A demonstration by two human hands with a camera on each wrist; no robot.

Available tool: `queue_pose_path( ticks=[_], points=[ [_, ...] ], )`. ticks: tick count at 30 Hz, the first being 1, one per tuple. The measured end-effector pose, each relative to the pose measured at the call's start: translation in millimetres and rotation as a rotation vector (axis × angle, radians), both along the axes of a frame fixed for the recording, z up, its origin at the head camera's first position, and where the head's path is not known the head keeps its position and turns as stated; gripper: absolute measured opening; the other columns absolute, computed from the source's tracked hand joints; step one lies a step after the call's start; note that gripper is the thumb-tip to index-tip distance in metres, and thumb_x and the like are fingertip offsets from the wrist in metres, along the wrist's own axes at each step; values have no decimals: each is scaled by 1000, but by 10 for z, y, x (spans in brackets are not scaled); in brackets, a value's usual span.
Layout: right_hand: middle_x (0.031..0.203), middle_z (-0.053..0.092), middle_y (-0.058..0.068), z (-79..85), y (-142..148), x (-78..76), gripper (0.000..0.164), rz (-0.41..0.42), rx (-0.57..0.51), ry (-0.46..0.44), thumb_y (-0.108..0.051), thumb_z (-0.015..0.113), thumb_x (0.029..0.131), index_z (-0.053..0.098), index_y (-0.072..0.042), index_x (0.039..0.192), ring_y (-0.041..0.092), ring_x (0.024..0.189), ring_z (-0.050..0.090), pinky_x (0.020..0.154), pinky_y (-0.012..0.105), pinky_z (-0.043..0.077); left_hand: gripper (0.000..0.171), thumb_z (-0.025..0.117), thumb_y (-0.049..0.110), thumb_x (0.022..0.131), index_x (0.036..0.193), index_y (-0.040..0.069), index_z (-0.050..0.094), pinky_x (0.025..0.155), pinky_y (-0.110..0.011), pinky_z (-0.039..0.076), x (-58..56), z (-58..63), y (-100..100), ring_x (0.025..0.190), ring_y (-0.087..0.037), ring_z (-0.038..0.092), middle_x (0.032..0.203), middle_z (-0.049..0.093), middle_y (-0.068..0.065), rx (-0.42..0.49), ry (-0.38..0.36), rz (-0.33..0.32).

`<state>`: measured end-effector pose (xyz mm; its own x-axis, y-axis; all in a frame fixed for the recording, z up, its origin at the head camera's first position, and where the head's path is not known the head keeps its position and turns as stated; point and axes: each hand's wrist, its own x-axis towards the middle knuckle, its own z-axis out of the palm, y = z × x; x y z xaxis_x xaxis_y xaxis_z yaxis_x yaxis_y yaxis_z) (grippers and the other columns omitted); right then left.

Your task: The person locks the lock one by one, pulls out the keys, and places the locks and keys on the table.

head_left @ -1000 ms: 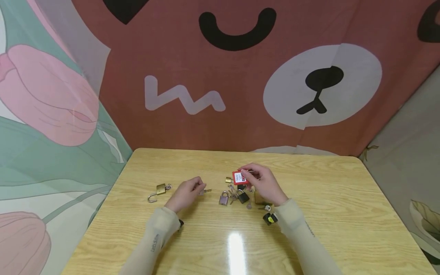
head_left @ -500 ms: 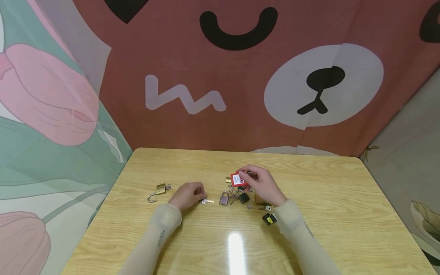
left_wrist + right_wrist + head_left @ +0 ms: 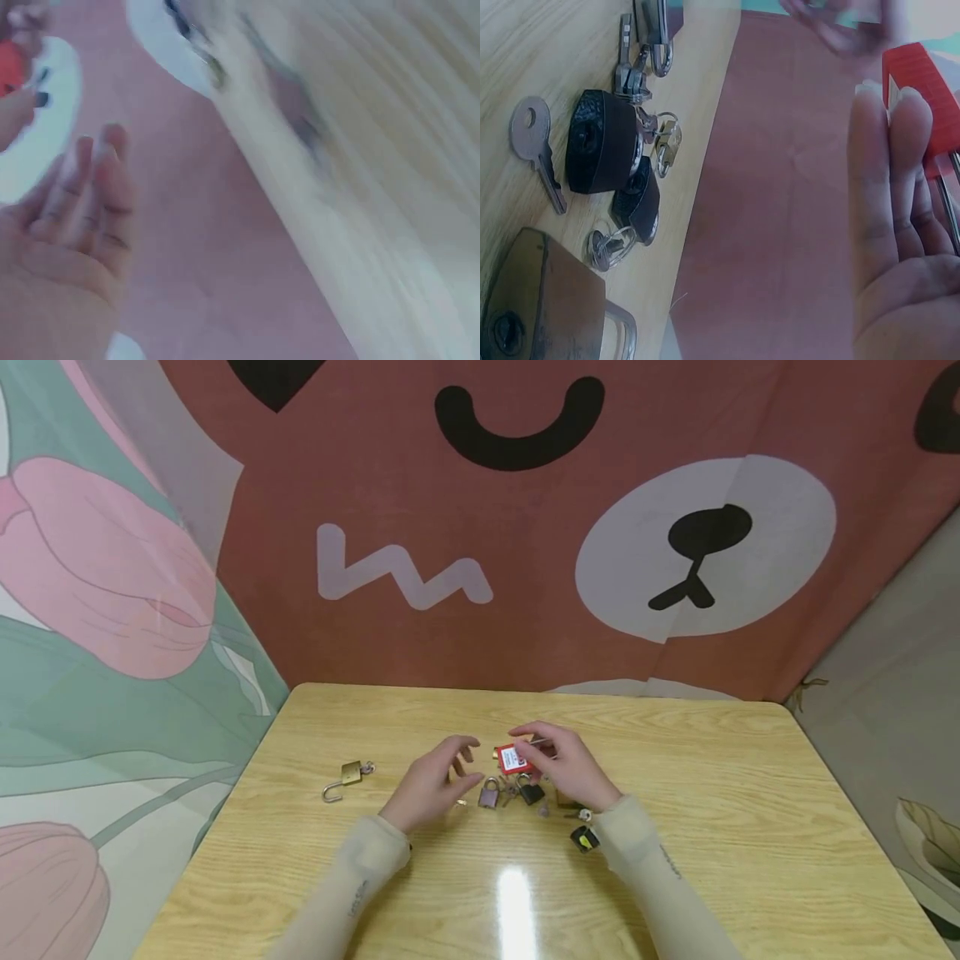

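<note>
My right hand (image 3: pixel 567 766) holds a red padlock (image 3: pixel 512 759) with a white label, raised above the table; its metal shackle also shows in the right wrist view. My left hand (image 3: pixel 429 782) is to its left, fingers loosely spread, with nothing between them. In the left wrist view those fingers are blurred and half straight. Beside the left thumb lies a key (image 3: pixel 461 802), partly hidden by the hand. Below the red padlock are a purple padlock (image 3: pixel 489 795) and a black padlock (image 3: pixel 532 793), with small keys between them.
An unlocked brass padlock (image 3: pixel 351 773) with a key lies at the left. A black and yellow padlock (image 3: pixel 584 838) lies near the right wrist. The right wrist view shows a large brass padlock (image 3: pixel 562 300), a loose key (image 3: pixel 532 139) and black padlocks on the wooden table (image 3: pixel 712 827).
My left hand has put its key down on the table, let go and moved right towards the red padlock, fingers opening. My right hand has shifted slightly left and down with the padlock.
</note>
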<state>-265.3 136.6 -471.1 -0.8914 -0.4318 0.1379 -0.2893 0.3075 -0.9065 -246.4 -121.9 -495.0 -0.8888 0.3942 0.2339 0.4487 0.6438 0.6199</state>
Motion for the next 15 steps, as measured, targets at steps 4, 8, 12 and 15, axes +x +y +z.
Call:
queue_pose_path(
  ticks=[4,8,12,15],
  points=[
    [95,70,8,-10,-52,14,39,38,28,-5,-35,61,106,61,-18,141,25,64,68,66,50,62,64,76,32,96,150,13,48,93,-37,59,110,90,194,120,-18,64,142,60,-3,86,48,-130],
    [91,72,9,-18,-87,30,41,74,61,-4,-38,59,106,58,-22,144,19,63,68,66,48,62,60,80,34,93,143,12,55,99,-37,57,159,89,330,123,-16,63,135,65,-1,18,206,-142],
    [93,73,9,-14,-96,45,42,104,64,-4,-36,55,108,55,-22,147,19,65,68,68,50,62,51,83,23,91,134,10,61,96,-34,58,159,79,382,114,-17,67,123,71,-3,-37,342,-102],
    [102,74,9,-12,-96,53,42,113,54,-7,-33,55,109,54,-19,149,23,69,70,71,54,62,48,83,18,90,133,8,63,95,-36,59,143,89,376,113,-19,68,122,72,-5,-51,376,-85]
  ],
)
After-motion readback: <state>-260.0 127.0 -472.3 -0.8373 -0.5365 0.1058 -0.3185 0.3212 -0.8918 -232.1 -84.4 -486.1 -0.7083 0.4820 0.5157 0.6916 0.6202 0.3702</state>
